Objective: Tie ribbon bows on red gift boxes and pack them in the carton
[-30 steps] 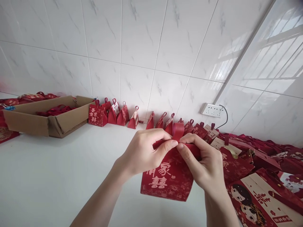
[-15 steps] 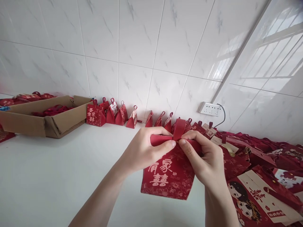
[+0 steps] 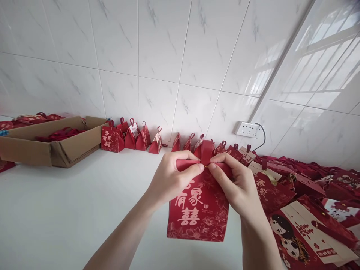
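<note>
A red gift box with pale lettering and flower print is held up in front of me, over the white table. Its red ribbon loop stands up from the top edge. My left hand pinches that edge just left of the ribbon, thumb in front and fingers behind. On the other side my right hand pinches the same edge, its thumb close to the left thumb. A small gold-coloured spot shows between the thumbs, at the ribbon's base.
An open cardboard box holding dark red ribbons stands at left. Several folded red boxes line the tiled wall. Flat printed boxes and ribbons pile up at right. A white power strip with a cable is on the wall.
The gift box and both hands have shifted slightly left, and the box front now faces me more squarely. Both pinches stay closed at the ribbon's base.
</note>
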Motion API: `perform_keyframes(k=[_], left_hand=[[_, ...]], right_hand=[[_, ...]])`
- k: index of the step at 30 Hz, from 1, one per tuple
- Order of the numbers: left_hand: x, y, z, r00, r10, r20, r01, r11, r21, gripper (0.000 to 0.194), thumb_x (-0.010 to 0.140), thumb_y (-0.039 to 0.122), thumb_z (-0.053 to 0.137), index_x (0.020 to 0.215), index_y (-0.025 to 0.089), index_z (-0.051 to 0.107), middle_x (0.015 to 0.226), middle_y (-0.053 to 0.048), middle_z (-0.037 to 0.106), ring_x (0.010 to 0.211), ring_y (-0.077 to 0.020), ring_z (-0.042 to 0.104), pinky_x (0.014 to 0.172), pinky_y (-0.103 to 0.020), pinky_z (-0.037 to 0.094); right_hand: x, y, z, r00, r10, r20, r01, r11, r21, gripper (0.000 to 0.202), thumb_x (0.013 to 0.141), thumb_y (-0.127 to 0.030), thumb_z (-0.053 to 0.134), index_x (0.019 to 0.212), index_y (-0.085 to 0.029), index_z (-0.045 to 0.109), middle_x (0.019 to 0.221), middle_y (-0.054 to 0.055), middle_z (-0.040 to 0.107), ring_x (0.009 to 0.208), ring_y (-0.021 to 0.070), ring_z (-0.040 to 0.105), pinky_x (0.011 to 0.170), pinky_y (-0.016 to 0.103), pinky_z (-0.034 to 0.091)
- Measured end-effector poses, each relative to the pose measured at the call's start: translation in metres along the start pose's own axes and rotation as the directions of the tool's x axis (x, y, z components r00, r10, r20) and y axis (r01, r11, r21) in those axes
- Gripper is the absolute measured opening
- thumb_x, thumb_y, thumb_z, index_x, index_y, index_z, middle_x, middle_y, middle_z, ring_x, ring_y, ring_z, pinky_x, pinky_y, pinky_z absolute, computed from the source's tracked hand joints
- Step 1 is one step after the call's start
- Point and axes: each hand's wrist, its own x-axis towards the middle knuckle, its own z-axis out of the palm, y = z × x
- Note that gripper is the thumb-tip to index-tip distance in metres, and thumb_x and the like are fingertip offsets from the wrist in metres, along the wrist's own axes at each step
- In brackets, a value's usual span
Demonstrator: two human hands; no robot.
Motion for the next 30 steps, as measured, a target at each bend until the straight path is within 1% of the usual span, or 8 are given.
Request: perform_keyframes(k=[5,10,14,18,22,26,28,30], left_hand=[[0.000,-0.002,0.001,1.000,-0.002,-0.023,0.002,1.000,-0.006,0.021,0.078,0.030,0.059,0.061,0.018,0.054,0.052,0.004,0.045,0.047,-0.0088,0.043,0.044,-0.023,0.032],[0.005,-0.004,-0.007,0.988,-0.030,-0.151,0.019,0.997,-0.074,0.022,0.076,0.036,0.063,0.065,0.019,0.056,0.052,0.004,0.050,0.047,-0.0103,0.049,0.044,-0.023,0.036],[0.010,-0.008,-0.016,0.970,-0.084,-0.227,0.041,0.981,-0.188,0.024,0.074,0.041,0.065,0.072,0.018,0.059,0.059,0.001,0.058,0.052,-0.0136,0.056,0.045,-0.024,0.041],[0.012,-0.010,-0.025,0.995,-0.030,-0.090,0.002,0.955,-0.298,0.038,0.083,0.049,0.049,0.099,0.018,0.063,0.080,-0.006,0.068,0.072,-0.0196,0.064,0.057,-0.027,0.049],[0.009,-0.006,-0.028,0.991,0.077,0.110,-0.033,0.933,-0.358,0.051,0.085,0.052,0.045,0.123,0.019,0.056,0.112,-0.012,0.065,0.101,-0.0290,0.061,0.076,-0.037,0.052],[-0.001,-0.002,-0.022,0.961,0.097,0.261,-0.049,0.982,-0.184,0.057,0.081,0.042,0.060,0.134,0.026,0.045,0.138,-0.009,0.048,0.123,-0.0316,0.047,0.093,-0.041,0.047],[-0.005,0.001,-0.020,0.961,0.055,0.270,-0.022,0.992,-0.126,0.062,0.081,0.038,0.061,0.138,0.029,0.039,0.140,-0.008,0.045,0.126,-0.0312,0.043,0.097,-0.041,0.044],[-0.007,0.003,-0.019,0.962,0.039,0.269,-0.008,0.993,-0.114,0.062,0.081,0.038,0.061,0.138,0.029,0.039,0.138,-0.008,0.047,0.126,-0.0316,0.044,0.097,-0.042,0.044]], right_hand=[[0.002,0.003,-0.001,0.999,0.020,0.042,-0.022,0.999,0.040,0.018,0.087,-0.035,0.052,0.079,-0.020,0.057,0.067,-0.001,0.057,0.054,0.0095,0.049,0.042,0.018,0.037],[0.003,0.008,-0.006,0.979,0.065,0.192,-0.104,0.974,0.200,0.051,0.084,-0.037,0.058,0.129,-0.028,0.037,0.106,0.006,0.062,0.089,0.0178,0.063,0.065,0.027,0.056],[0.006,0.010,-0.011,0.915,0.206,0.347,-0.291,0.932,0.215,0.035,0.083,-0.041,0.059,0.113,-0.022,0.052,0.109,0.009,0.064,0.087,0.0209,0.066,0.066,0.031,0.058],[0.017,0.017,-0.007,0.904,0.340,0.259,-0.420,0.818,0.392,0.030,0.080,-0.045,0.061,0.096,-0.019,0.059,0.093,0.007,0.070,0.078,0.0218,0.069,0.062,0.029,0.057],[0.029,0.036,0.008,0.873,0.471,0.122,-0.387,0.520,0.761,0.027,0.078,-0.046,0.060,0.084,-0.020,0.062,0.079,0.004,0.071,0.069,0.0192,0.068,0.054,0.027,0.056],[0.033,0.064,0.019,0.810,0.505,0.300,-0.457,0.223,0.861,0.017,0.072,-0.036,0.066,0.071,-0.020,0.061,0.066,0.000,0.068,0.057,0.0125,0.063,0.045,0.020,0.051],[0.031,0.073,0.021,0.816,0.455,0.356,-0.488,0.213,0.846,0.018,0.069,-0.036,0.068,0.068,-0.020,0.059,0.064,-0.001,0.066,0.057,0.0107,0.061,0.048,0.019,0.051],[0.029,0.078,0.021,0.879,0.354,0.319,-0.444,0.367,0.817,0.022,0.070,-0.041,0.067,0.070,-0.021,0.059,0.064,-0.001,0.066,0.059,0.0118,0.062,0.050,0.021,0.052]])
